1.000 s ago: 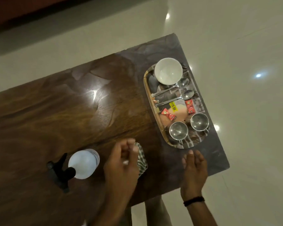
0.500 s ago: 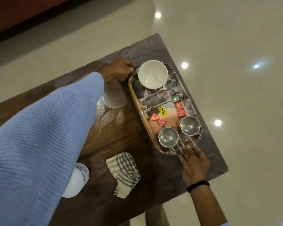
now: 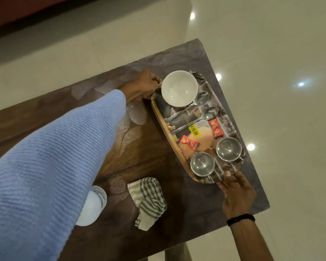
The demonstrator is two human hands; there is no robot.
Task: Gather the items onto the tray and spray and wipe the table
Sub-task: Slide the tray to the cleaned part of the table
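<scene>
An oval tray with a wooden rim lies on the right part of the dark wooden table. It carries a white bowl, two spoons, two red sachets and two steel cups. My left hand, in a blue sleeve, grips the tray's far end beside the bowl. My right hand holds the near end, thumb on the rim by the cups. A checked cloth lies crumpled on the table. The white spray bottle is partly hidden by my sleeve.
The table's right edge runs close beside the tray, with glossy pale floor tiles beyond. A table leg shows below the near edge.
My left hand let go of the cloth and reached across to the tray's far end. My right hand moved up onto the tray's near end. The cloth stays on the table.
</scene>
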